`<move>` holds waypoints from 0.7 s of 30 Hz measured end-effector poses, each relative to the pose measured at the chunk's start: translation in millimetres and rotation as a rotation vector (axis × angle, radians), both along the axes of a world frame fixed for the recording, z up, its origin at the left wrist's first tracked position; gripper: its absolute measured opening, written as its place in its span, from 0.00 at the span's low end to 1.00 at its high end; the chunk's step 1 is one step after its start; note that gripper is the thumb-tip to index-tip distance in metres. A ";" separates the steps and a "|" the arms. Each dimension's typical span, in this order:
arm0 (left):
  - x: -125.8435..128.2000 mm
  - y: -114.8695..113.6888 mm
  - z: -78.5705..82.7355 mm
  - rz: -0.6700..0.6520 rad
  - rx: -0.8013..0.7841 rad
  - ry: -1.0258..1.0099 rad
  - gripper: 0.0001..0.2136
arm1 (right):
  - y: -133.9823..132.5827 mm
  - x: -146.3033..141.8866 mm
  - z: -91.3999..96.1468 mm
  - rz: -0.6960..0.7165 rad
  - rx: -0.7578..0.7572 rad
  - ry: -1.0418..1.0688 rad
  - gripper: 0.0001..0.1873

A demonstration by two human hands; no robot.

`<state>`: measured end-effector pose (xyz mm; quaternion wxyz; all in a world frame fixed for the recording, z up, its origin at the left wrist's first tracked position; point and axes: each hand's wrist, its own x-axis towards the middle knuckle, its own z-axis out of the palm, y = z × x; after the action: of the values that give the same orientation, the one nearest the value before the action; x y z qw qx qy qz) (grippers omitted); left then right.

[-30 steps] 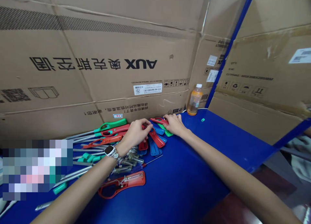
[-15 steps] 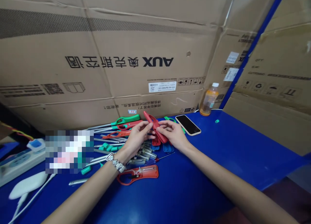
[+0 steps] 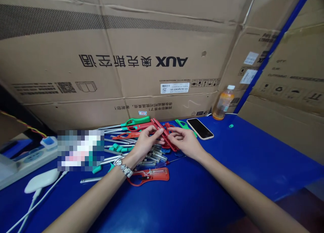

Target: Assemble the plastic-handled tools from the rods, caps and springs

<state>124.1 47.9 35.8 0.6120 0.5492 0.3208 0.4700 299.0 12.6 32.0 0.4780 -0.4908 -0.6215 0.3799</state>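
Note:
Over the middle of the table, my left hand [image 3: 146, 140] pinches a red lighter handle casing [image 3: 156, 123] between thumb and fingers. At the casing's lower right end, the fingers of my right hand [image 3: 187, 142] are closed on it too. The casing is tilted, its narrow edge facing me. Below my left hand lies an open red half-shell [image 3: 162, 174] with a clear fuel tank and wire inside. Behind and left are a green lighter [image 3: 138, 121], red lighters [image 3: 126, 135] and several metal tubes. Loose clear tanks [image 3: 157, 155] and teal caps [image 3: 118, 147] lie around them.
A phone [image 3: 200, 128] lies right of my hands, beside a green handle part [image 3: 182, 123]. An orange drink bottle [image 3: 223, 104] stands near the cardboard wall [image 3: 134, 81]. Left are a power strip [image 3: 32, 157], a white charger [image 3: 42, 181] with cables, and a blurred patch.
The red casing has turned in my hands from its broad side to its narrow edge. The whole view has shifted slightly, moving things rightward in the picture.

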 end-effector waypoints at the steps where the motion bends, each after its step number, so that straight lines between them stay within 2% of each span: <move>1: -0.6 -0.4 -0.3 -0.001 0.002 0.000 0.20 | 0.0 0.9 -0.3 -0.005 0.020 -0.009 0.25; 4: -2.0 -0.6 -1.7 0.000 -0.009 -0.003 0.19 | 2.7 5.5 -1.6 -0.035 0.048 0.045 0.21; 8: -3.8 1.4 -2.4 0.047 -0.065 0.019 0.17 | 9.8 14.8 -4.4 -0.073 -0.022 0.167 0.15; 15: -5.6 3.0 1.6 0.054 -0.102 0.084 0.14 | 13.8 14.6 -10.5 -0.085 -0.046 0.273 0.16; 19: 1.6 7.7 2.7 0.067 -0.106 0.159 0.13 | 13.2 13.8 -11.2 -0.138 -0.029 0.243 0.16; 21: 5.3 8.7 4.9 0.114 -0.042 0.269 0.14 | 11.6 15.3 -10.6 -0.192 0.012 0.163 0.15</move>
<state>129.3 56.5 40.7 0.5472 0.5752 0.4403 0.4194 314.3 24.2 21.4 0.5642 -0.5124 -0.5331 0.3674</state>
